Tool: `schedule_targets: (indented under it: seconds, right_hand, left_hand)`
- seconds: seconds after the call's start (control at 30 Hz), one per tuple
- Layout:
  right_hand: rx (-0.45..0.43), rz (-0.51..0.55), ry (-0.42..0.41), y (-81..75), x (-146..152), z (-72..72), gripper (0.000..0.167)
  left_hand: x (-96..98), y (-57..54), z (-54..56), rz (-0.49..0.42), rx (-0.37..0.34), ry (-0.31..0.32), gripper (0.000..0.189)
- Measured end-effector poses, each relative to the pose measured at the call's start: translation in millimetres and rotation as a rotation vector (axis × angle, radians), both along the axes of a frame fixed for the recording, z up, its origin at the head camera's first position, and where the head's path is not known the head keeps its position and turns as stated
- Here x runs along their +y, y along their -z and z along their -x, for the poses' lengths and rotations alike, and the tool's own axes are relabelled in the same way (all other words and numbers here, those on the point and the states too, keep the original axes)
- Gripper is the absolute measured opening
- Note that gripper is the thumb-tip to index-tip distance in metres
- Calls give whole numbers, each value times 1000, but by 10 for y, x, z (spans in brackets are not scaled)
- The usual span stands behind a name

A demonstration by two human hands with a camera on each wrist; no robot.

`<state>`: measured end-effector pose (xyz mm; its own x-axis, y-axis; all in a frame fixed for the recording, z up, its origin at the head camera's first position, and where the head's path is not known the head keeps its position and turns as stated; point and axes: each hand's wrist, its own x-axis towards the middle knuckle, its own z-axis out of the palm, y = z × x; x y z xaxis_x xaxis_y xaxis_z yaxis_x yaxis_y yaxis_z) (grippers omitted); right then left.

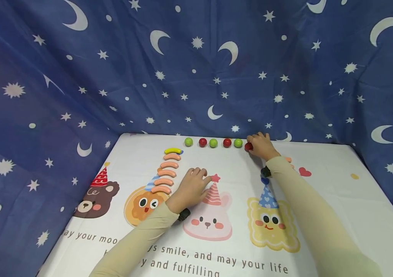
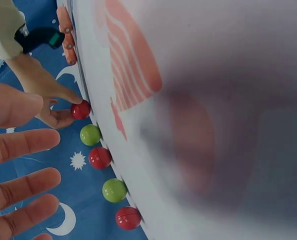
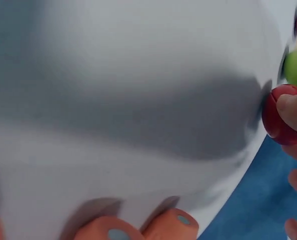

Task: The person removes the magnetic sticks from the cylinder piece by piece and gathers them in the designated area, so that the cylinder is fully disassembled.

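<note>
At the right end of a row along the table's back edge, my right hand (image 1: pixel 261 147) pinches a red round toy fruit (image 3: pixel 278 117). In the right wrist view the thumb lies over its near side, and a seam crosses it. Left of it, green toy fruit (image 1: pixel 238 143) and red toy fruit (image 1: pixel 227 142) alternate in the row. My left hand (image 1: pixel 191 187) hovers over the printed pink bunny, its fingers spread and holding nothing. Left of that hand, several orange-pink toy sausages (image 1: pixel 169 164) lie in a column, with a yellow curved piece (image 1: pixel 173 151) at its far end.
More orange toy sausages (image 3: pixel 171 226) lie by my right wrist, partly hidden by the sleeve in the head view. A white tablecloth (image 1: pixel 335 200) with printed cartoon figures covers the table. Behind it hangs a blue curtain (image 1: pixel 189 84) with moons and stars.
</note>
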<state>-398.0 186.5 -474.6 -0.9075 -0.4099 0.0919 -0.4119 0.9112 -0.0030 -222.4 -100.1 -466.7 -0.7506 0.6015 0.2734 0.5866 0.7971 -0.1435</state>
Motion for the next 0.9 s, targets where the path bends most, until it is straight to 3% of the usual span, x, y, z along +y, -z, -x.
schedule_targets:
  seconds: [0.13,0.47,0.9]
  right_hand:
    - [-13,18,49,-4,40,21,37]
    - [53,-88,2,7,82,48,44]
    - [91,-102,43,26,128,13,44]
  left_hand:
    - [26,33,-24,-2,3,9,29]
    - [45,64,-33,-8,-6,-5,28]
    - [76,76,-12,-21,1,22,25]
